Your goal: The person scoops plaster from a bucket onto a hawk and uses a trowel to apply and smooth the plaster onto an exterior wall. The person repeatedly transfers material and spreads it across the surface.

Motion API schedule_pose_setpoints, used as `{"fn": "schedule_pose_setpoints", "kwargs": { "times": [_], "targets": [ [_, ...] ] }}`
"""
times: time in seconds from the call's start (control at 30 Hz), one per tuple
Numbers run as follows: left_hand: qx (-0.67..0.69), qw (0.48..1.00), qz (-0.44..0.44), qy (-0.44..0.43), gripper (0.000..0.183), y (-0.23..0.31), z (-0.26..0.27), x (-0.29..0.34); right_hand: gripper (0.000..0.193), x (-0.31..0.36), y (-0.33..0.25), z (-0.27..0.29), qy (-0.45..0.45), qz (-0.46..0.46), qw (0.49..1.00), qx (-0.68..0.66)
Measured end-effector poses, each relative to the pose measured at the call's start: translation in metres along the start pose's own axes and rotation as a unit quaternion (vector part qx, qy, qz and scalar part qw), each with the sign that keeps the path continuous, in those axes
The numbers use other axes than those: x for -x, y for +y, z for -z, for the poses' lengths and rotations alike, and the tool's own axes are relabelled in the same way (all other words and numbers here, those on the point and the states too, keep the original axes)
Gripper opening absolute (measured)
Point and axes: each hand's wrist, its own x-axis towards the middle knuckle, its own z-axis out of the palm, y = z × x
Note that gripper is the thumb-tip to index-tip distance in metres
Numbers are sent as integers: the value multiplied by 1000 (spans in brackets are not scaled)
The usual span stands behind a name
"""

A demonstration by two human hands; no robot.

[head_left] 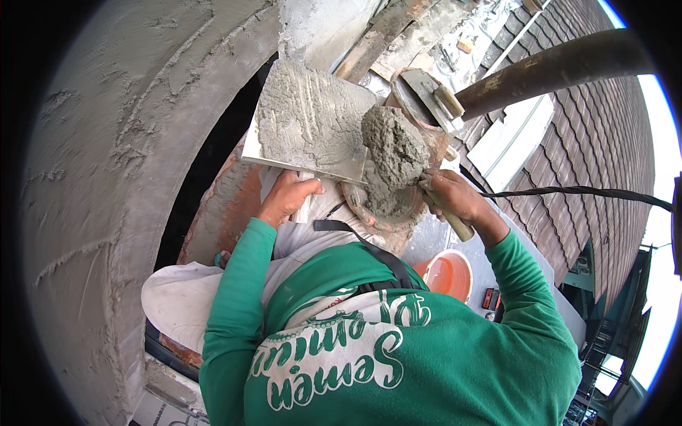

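My left hand (290, 197) is closed round the pale handle of a plasterer's hawk (249, 147), a flat rectangular board tilted in front of me. Grey mortar (312, 117) with ridged marks covers its upper face. In my right hand (457, 197) is a trowel (460, 226), gripped by its wooden handle. A thick lump of wet mortar (394, 145) sits at the trowel's front, beside the hawk's right edge, and hides the blade. Below the lump is a round, mortar-smeared tub (353, 201) with more mortar in it.
A freshly plastered wall (106, 206) curves along the left. Beyond the tub, another flat trowel (435, 99) rests on a bucket (399, 89). An orange bucket (465, 273) stands near my right side. A thick pipe (561, 67), a black cable (582, 190) and roof tiles (590, 142) lie right.
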Motion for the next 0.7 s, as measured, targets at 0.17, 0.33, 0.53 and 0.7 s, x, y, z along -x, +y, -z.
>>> {"fn": "schedule_pose_setpoints", "kwargs": {
  "times": [0.17,0.33,0.53,0.7],
  "targets": [
    [115,992,17,-48,44,23,-13,26,25,-21,-47,-26,152,247,910,296],
    [118,982,97,-110,46,24,-10,40,32,-37,-41,-81,271,235,835,418],
    [140,982,112,-66,50,3,-6,52,34,-3,-17,-68,378,307,822,296],
    [190,973,116,-57,37,5,2,54,32,9,21,-35,346,105,866,346]
  ]
}}
